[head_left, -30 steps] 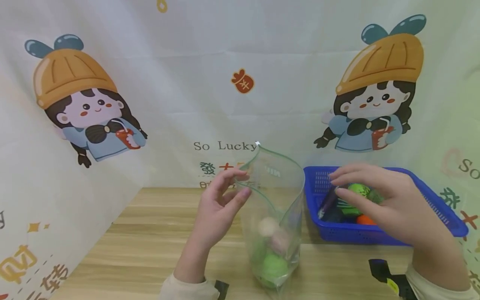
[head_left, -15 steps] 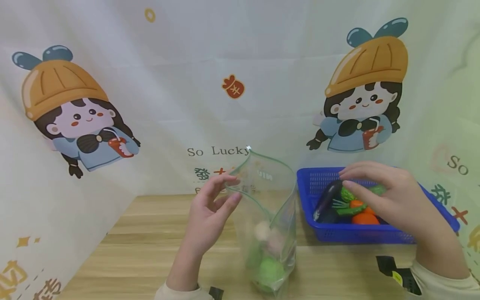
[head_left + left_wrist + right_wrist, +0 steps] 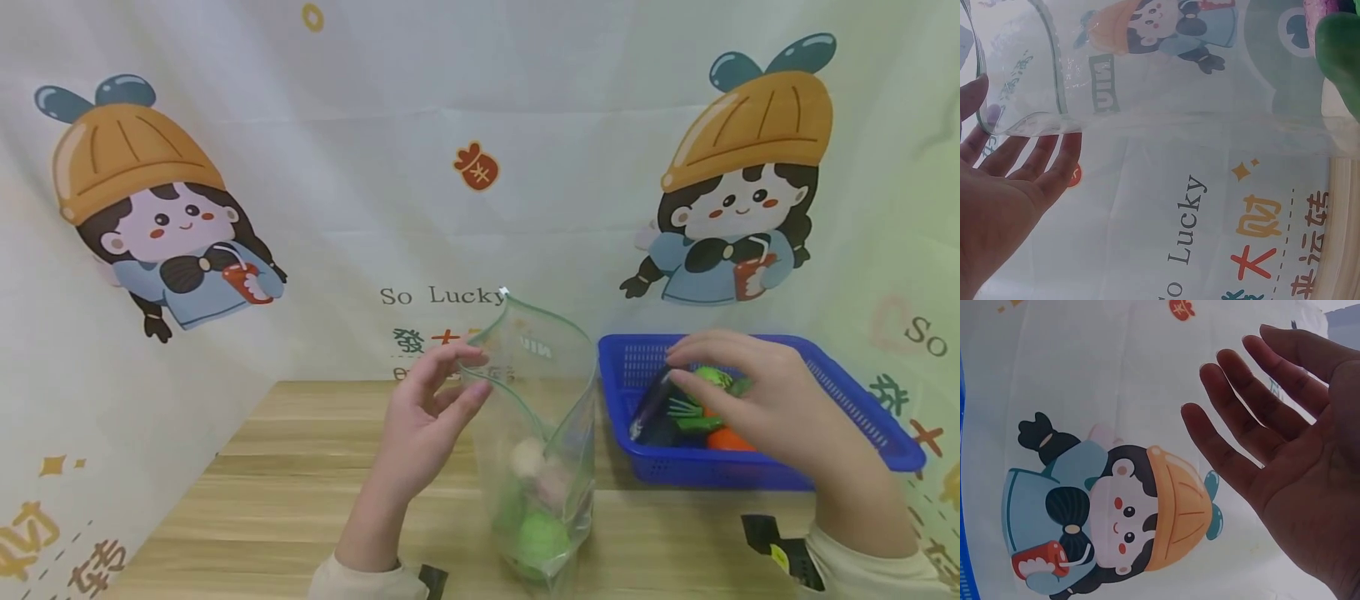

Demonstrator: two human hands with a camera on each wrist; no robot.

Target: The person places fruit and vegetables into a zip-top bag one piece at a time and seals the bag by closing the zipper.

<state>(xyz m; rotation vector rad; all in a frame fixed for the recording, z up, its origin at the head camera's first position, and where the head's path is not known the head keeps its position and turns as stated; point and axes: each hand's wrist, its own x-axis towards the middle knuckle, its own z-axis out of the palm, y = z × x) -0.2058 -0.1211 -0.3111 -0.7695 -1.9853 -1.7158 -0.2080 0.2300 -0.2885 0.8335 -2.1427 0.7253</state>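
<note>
A clear zip bag (image 3: 540, 392) with a green rim stands upright on the table, its mouth spread. Inside lie a light green ball-shaped vegetable (image 3: 543, 537), a beige round piece (image 3: 527, 457), a pinkish piece (image 3: 553, 486) and a smooth dark green piece (image 3: 1341, 53). My left hand (image 3: 426, 417) holds the bag's left rim between thumb and fingertips. Over the basket, my right hand (image 3: 772, 404) hovers with fingers relaxed and the palm bare. Beneath its fingertips are a dark purple eggplant (image 3: 651, 407), a green stalky vegetable (image 3: 693, 423) and an orange vegetable (image 3: 729, 439).
A blue plastic basket (image 3: 720, 475) stands at the right rear of the wooden table (image 3: 300, 500). Behind and along both sides hangs a printed cloth (image 3: 360, 167) with cartoon figures and lettering. Black straps (image 3: 780, 546) sit at the wrists.
The head view shifts a little. My right hand drifts slightly right over the basket, then back left. My left hand stays at the bag's rim.
</note>
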